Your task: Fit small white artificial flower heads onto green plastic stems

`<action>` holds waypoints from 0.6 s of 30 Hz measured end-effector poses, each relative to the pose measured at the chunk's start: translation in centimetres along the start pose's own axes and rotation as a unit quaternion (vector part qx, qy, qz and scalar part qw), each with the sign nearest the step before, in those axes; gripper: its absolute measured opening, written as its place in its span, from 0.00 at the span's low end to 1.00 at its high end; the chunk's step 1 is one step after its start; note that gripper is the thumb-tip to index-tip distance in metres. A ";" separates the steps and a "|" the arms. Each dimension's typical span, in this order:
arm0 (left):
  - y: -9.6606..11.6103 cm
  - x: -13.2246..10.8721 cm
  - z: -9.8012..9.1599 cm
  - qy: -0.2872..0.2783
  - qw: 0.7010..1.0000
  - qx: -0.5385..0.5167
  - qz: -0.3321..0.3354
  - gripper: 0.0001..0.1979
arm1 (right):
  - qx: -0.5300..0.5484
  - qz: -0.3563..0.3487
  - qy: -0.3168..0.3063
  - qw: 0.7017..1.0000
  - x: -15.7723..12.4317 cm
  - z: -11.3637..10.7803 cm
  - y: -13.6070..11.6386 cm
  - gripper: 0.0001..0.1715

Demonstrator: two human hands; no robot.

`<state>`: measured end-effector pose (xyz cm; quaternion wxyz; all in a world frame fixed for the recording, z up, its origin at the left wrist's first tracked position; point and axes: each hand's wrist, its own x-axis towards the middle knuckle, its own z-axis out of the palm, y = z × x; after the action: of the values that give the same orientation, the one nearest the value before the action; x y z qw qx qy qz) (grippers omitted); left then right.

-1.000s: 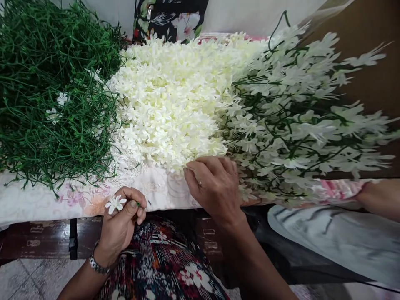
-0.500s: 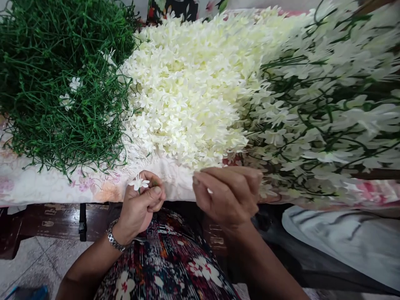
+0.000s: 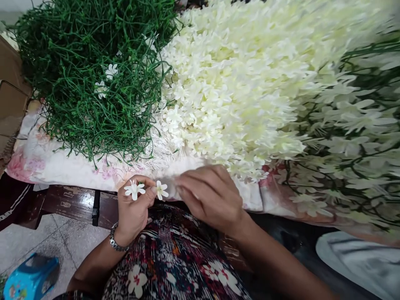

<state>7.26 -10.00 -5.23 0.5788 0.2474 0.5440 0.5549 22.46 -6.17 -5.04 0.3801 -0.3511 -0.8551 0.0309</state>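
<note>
Our left hand (image 3: 134,212) pinches a green stem (image 3: 141,182), one white artificial blossom (image 3: 134,190) over its fingers and a smaller blossom (image 3: 161,190) at its thumb tip, while our right hand (image 3: 215,200) hangs just beside, fingers bunched but too blurred to tell whether they grip anything. We'd do well to keep that pinch firm, close to the smaller blossom; beyond the left hand sprawl tangled green stems (image 3: 93,112), beyond the right, heaped white petals (image 3: 231,91).

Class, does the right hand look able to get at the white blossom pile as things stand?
Probably yes: the right hand is close to the white blossom pile, and nothing visible blocks the way.
</note>
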 end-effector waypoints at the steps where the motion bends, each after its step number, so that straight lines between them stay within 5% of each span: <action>1: 0.0 0.1 -0.3 0.008 1.000 0.016 0.020 0.06 | -0.020 0.017 -0.016 1.000 0.4 0.4 0.1 0.08; 5: -0.2 0.5 -1.4 0.037 0.990 0.108 0.080 0.05 | -0.118 0.027 -0.108 0.987 1.5 2.0 0.4 0.05; 9: -0.1 0.9 -1.8 0.044 0.979 0.166 0.109 0.03 | -0.161 0.020 -0.129 0.978 1.4 2.6 0.5 0.10; 18: -0.4 1.0 -1.3 0.003 0.974 0.186 0.127 0.02 | -0.177 0.041 -0.186 0.966 -0.6 -0.9 1.5 0.09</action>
<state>6.02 -9.58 -6.30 0.4455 0.4160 0.6040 0.5135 24.18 -5.58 -5.27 0.1447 -0.4354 -0.8876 -0.0406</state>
